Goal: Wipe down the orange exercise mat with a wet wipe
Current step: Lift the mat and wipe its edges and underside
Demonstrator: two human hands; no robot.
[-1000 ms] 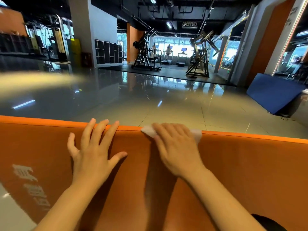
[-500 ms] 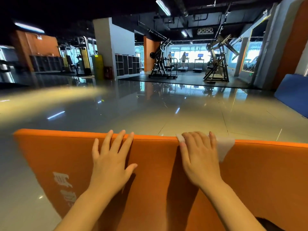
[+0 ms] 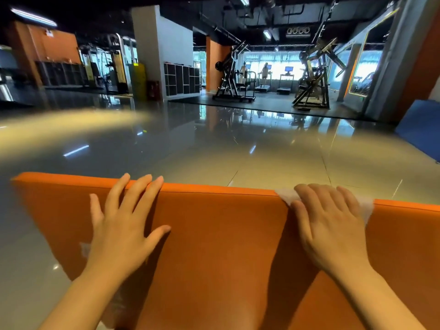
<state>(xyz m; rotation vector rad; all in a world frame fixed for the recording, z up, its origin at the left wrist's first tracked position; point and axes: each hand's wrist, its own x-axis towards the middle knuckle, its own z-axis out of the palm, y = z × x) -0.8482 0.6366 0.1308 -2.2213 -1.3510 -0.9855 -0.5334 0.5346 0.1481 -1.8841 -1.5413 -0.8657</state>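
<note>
The orange exercise mat (image 3: 226,234) fills the lower half of the view, its far edge running from left to right. My left hand (image 3: 121,227) lies flat on the mat with spread fingers, the fingertips reaching the far edge. My right hand (image 3: 331,225) presses a white wet wipe (image 3: 287,196) flat against the mat at its far edge. The wipe shows on both sides of the hand and is mostly hidden under it.
Glossy grey floor tiles (image 3: 214,148) stretch beyond the mat. A blue mat (image 3: 421,129) leans at the far right. Weight machines (image 3: 312,77) and treadmills with two people stand at the back. A white pillar (image 3: 162,51) rises left of centre.
My right hand has slid the wipe to the right along the far edge, away from my left hand. The view has shifted, and the mat's left end now shows.
</note>
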